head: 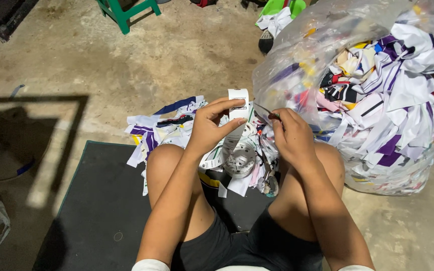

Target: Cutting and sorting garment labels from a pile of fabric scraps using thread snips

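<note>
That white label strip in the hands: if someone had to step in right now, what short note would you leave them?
Left hand: holds the white label strip upright, pinched between thumb and fingers.
Right hand: closed on a small pair of scissors, whose tips point at the strip.
Things: the strip trails down to a coiled roll of labels between the knees. Loose fabric and label scraps lie on the floor in front. A big clear bag of similar scraps stands to the right.
Done: scraps already lie on the floor and fill the bag.
Left: the roll still holds coiled strip.
</note>
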